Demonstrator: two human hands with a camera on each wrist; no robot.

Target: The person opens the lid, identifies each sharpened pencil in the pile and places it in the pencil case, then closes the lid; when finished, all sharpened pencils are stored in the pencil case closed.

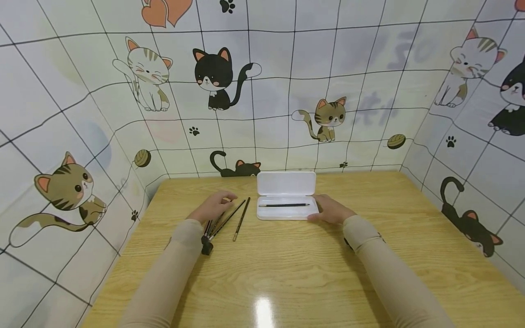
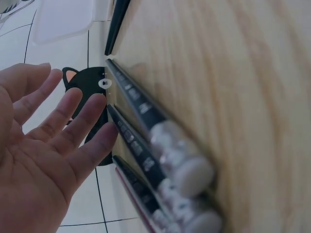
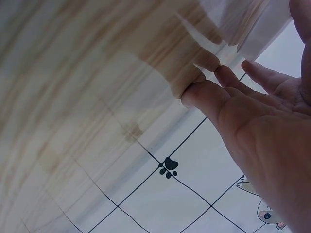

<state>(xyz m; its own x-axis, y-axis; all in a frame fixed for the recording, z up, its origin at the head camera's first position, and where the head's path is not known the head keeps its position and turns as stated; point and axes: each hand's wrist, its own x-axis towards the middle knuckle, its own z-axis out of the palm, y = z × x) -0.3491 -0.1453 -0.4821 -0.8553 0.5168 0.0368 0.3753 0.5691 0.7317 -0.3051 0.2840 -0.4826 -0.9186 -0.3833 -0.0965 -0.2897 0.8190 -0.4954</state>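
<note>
My left hand [image 1: 213, 206] hovers over several loose paintbrushes [image 1: 221, 224] on the table, its fingers spread and loosely bent in the left wrist view, with nothing held. Those brushes have dark, tapering handles [image 2: 141, 107] and silvery ferrules [image 2: 177, 153]. A separate paintbrush [image 1: 241, 219] lies between them and a white case [image 1: 287, 216]. The case stands with its lid [image 1: 286, 183] raised at the back, and one dark, slim brush [image 1: 284, 205] lies lengthwise inside. My right hand [image 1: 331, 209] holds the case's right end, thumb at the front corner and fingers toward the back.
The wooden table [image 1: 279, 259] runs up to a wall covering [image 1: 270, 114] printed with cats and grid lines, behind and on both sides. The case's lid stands near the table's back edge. A bright reflection lies on the tabletop toward the front.
</note>
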